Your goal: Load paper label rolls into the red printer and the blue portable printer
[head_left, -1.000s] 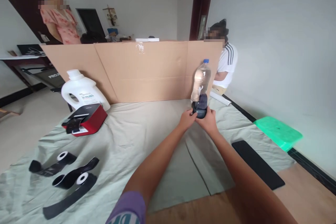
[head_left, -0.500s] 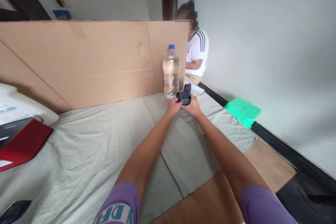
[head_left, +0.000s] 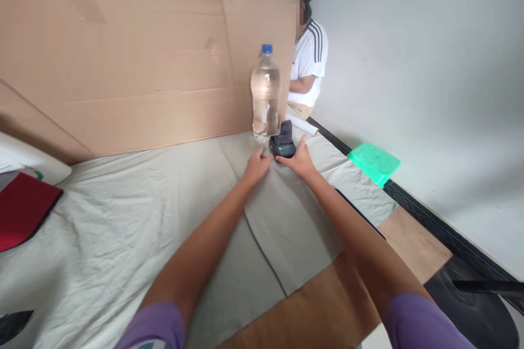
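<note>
A small black device (head_left: 282, 148), with a dark upright flap or strip (head_left: 285, 132) at its back, rests on the cloth-covered table at the foot of a water bottle (head_left: 266, 95). The bottle is clear, blue-capped and upright against the cardboard. My left hand (head_left: 257, 166) is just left of the device, fingers loosely apart and nothing in them. To the device's right is my right hand (head_left: 301, 160), its thumb at the device's front edge and its index finger stretched out. Whether that thumb touches the device I cannot tell.
A tall cardboard sheet (head_left: 164, 60) stands along the table's far side. Behind its right end sits a person (head_left: 309, 62) in a white shirt, near a white roll (head_left: 303, 124). Right is a green plastic stool (head_left: 374, 162); left, a red folder (head_left: 28, 207).
Both hands have let go of the black device and moved apart; it now stands on the cloth by the bottle. The camera view has tilted downward.
</note>
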Motion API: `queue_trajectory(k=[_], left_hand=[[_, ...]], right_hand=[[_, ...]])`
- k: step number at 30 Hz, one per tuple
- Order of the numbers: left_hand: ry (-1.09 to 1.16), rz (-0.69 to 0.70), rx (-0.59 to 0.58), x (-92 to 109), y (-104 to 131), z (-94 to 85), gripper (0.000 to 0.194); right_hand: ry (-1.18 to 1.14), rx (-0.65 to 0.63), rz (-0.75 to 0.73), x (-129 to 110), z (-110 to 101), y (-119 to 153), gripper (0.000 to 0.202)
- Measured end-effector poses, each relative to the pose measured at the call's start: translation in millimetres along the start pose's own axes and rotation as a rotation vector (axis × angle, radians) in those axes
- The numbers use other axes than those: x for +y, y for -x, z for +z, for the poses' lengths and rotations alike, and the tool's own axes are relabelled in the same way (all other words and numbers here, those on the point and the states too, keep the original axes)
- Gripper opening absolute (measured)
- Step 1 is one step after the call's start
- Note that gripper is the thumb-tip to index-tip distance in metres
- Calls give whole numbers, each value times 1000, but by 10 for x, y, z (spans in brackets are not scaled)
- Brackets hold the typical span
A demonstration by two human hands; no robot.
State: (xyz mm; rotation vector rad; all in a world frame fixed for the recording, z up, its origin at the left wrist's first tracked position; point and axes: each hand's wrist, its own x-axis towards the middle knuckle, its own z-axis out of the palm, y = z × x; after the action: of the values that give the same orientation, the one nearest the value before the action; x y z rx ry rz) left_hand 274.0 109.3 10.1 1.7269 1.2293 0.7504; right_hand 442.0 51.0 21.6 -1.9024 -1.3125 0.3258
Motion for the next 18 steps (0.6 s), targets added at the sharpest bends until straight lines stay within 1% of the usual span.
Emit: queue_trajectory(k=[1,2,4,5,6,7,8,9,10,12,13,15,16,17,18], left_hand=[[-35,-12,-69,-38,116,-213,64],[-72,-11,-149,-81,253,-469,66],[-85,-27,-284,-157,576,-1073,71],[-36,-57,-318,-182,750,-1397,74],[47,-91,-319,-198,922,-1721,77],[148,-117,-286,-208,1085,-2039,77],[246,-126,-223,-220,1235,-2348,76],[319,-109,-135,-238,1373,-2649,74],[360,-74,-27,-271,1501,-2942,70],[358,13,238,-399,1735,-3511,62],[327,52,385,-497,1845,-3788,58],[237,96,686,-758,2035,-4317,52],[189,85,816,-911,2108,-4561,51],[154,48,922,-1070,2161,-4783,50],[140,-20,1001,-1231,2191,-4979,50]], right_hand=[[23,49,-42,-55,-30,79,138],[44,94,-102,-125,-45,173,134],[76,154,-242,-298,-11,390,123],[81,155,-320,-397,47,501,118],[79,133,-393,-503,137,608,111],[74,109,-444,-619,257,710,104],[62,77,-479,-747,404,805,99],[37,38,-507,-891,574,896,94],[9,-10,-529,-1054,759,983,90],[-61,-123,-575,-1432,1163,1151,84],[-99,-185,-598,-1644,1377,1233,80],[-188,-311,-631,-2096,1834,1391,73],[-236,-380,-633,-2328,2080,1467,71],[-298,-448,-621,-2560,2336,1540,69],[-369,-519,-599,-2789,2598,1610,69]])
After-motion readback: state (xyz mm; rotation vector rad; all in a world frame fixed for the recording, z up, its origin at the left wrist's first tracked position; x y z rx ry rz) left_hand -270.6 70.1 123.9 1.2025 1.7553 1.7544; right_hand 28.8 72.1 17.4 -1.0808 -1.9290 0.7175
